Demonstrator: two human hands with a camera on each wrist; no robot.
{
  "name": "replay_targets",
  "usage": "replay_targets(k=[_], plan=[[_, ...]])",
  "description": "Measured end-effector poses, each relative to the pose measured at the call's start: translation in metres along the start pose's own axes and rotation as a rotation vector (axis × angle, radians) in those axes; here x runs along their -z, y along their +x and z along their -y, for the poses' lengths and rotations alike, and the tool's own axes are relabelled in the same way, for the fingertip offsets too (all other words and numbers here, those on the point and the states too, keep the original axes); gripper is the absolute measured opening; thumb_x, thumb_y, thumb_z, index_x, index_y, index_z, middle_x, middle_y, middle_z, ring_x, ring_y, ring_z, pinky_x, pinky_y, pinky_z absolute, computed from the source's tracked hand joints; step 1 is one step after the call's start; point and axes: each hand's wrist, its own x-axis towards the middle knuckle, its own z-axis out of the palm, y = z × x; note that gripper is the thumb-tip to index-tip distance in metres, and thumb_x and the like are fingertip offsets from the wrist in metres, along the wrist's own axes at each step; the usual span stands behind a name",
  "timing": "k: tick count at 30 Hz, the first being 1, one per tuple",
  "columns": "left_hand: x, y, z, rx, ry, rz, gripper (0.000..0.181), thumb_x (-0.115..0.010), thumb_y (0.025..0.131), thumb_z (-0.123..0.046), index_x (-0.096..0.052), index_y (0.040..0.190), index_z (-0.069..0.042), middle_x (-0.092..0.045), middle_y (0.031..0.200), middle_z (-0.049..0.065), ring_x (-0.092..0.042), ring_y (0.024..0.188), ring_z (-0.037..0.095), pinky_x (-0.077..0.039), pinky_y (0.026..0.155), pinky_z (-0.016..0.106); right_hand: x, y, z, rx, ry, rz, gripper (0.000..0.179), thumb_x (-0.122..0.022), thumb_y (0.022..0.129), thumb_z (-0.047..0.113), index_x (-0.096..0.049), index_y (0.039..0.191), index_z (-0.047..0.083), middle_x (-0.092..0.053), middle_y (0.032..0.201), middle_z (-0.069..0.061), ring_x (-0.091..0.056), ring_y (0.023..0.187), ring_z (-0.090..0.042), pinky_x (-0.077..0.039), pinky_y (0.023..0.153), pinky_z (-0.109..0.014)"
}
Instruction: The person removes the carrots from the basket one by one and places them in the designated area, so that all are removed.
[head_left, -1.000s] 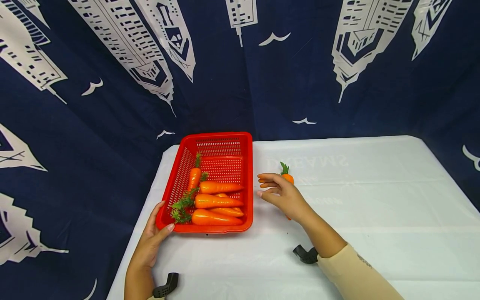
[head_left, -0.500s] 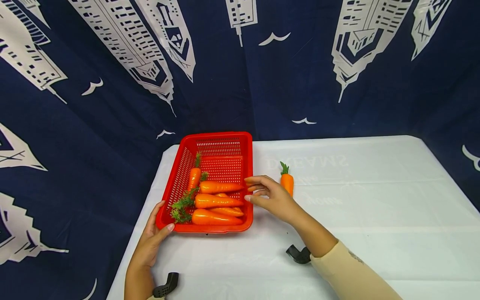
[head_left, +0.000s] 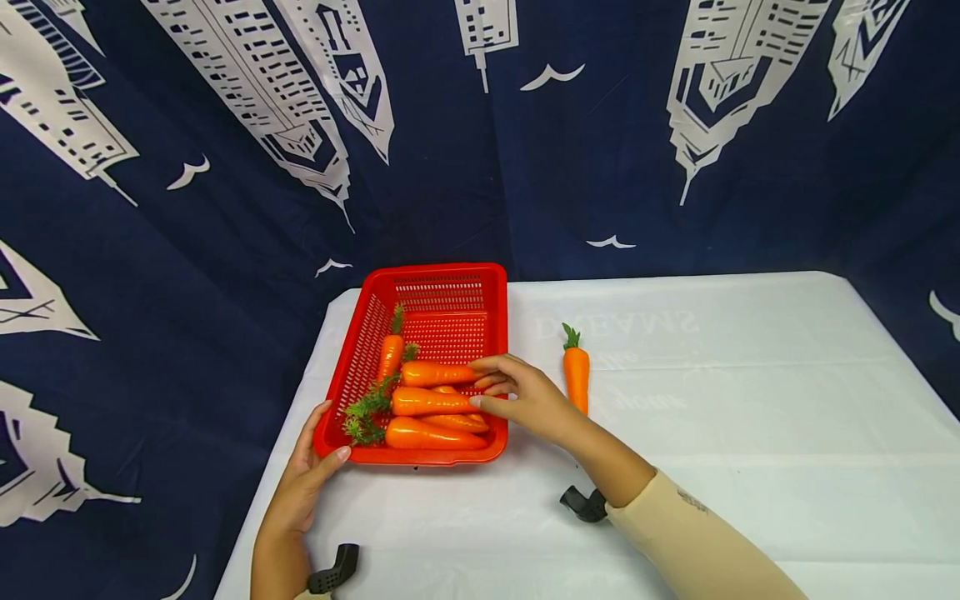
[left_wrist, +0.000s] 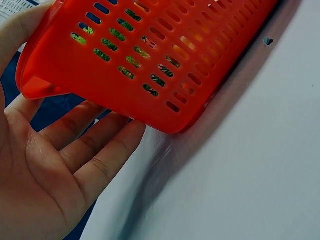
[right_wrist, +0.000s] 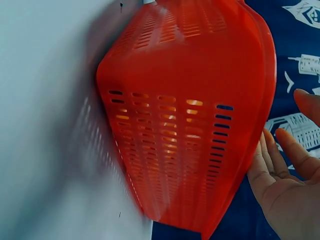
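A red plastic basket [head_left: 498,321] with slotted walls holds several orange carrots with green tops, mostly lying crosswise in its near half. My left hand [head_left: 300,483] grips the basket's near left corner, thumb on the rim; in the left wrist view its fingers [left_wrist: 107,160] lie along the outside and underside. My right hand [head_left: 525,400] reaches over the right rim with thumb and fingers spread apart, fingertips right at the narrow ends of the upper carrot [head_left: 435,373] and middle carrot [head_left: 427,402]. In the right wrist view the basket wall hides the carrots' tips.
One more carrot [head_left: 576,375] lies on the white-covered table [head_left: 750,417], right of the basket and behind the right hand. A dark blue cloth [head_left: 562,167] with white building prints hangs behind the table. Black wrist devices [head_left: 336,568] sit on both wrists.
My right hand has moved left, from beside the loose carrot to over the basket's right rim and the carrots inside. My left hand keeps its grip on the basket.
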Motion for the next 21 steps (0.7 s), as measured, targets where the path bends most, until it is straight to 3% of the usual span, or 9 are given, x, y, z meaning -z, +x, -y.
replay_targets(k=[5,11,21], plan=[[0.000,0.000,0.000,0.001,0.004,-0.001,0.078,-0.063,0.096,-0.005,-0.023,0.160,-0.028,-0.016,0.165,0.008,-0.046,0.130,-0.003,-0.046,0.100,0.011,-0.007,0.006,0.000,0.019,-0.015,0.034,0.052,-0.077,0.090,0.016,-0.058,0.137,0.005,-0.060,0.132,-0.017,-0.064,0.117,-0.034,-0.054,0.101,-0.039],[0.000,0.000,0.001,-0.019,0.000,0.007,0.077,-0.062,0.096,-0.004,-0.023,0.159,-0.026,-0.017,0.164,0.008,-0.045,0.131,-0.003,-0.046,0.101,0.011,-0.015,0.012,0.001,0.021,-0.067,0.070,0.051,-0.076,0.091,0.020,-0.059,0.136,0.006,-0.063,0.130,-0.010,-0.064,0.116,-0.031,-0.054,0.101,-0.036],[0.001,0.001,0.002,0.004,0.011,-0.002,0.079,-0.064,0.096,-0.006,-0.023,0.160,-0.028,-0.014,0.166,0.007,-0.042,0.134,-0.002,-0.044,0.102,0.010,-0.026,0.022,0.004,0.005,-0.138,0.101,0.050,-0.075,0.092,0.024,-0.060,0.136,0.007,-0.064,0.131,-0.013,-0.064,0.117,-0.027,-0.053,0.103,-0.040]])
